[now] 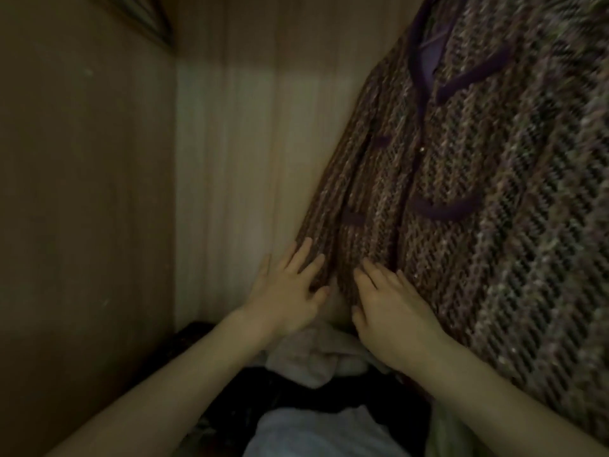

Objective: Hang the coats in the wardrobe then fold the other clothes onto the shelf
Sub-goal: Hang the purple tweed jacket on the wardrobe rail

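Hanging knit coat [461, 199] inside the wardrobe, both hands flat on its lower front.

The coat is a coarse knit in mixed brown, mauve and grey-green yarn, with dark purple trim along the collar, front opening and pocket tops; small buttons run down the front edge. It hangs tilted, directly above and to the right of the fingers. The left hand [290, 291] rests with fingers [304, 255] spread and straight against the coat's left hem edge; the right hand [392, 311] lies with fingers straight and slightly apart on the front panel, clamped on nothing. Left of the fingers, the pale back panel [237, 159] and side wall [85, 192] leave open room. Below the fingers lies a pile of clothes [313, 357], white and dark. No readable writing or label shows.
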A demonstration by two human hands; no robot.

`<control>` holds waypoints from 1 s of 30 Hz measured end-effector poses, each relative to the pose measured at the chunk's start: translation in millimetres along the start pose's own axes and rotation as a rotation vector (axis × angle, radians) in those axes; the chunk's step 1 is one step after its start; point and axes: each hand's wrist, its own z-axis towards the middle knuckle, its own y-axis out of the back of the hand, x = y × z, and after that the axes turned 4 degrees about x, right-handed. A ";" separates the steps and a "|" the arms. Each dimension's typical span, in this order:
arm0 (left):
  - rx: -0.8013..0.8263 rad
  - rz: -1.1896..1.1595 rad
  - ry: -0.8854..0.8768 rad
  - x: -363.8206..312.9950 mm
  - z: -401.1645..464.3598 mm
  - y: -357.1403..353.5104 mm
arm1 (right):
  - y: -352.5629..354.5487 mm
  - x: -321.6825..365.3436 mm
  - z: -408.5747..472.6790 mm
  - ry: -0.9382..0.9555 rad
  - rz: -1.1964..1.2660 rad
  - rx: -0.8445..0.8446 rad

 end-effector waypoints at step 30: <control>-0.105 0.034 -0.144 -133.6 -443.3 -25.0 | 21.6 129.9 -439.7 -0.401 0.136 0.172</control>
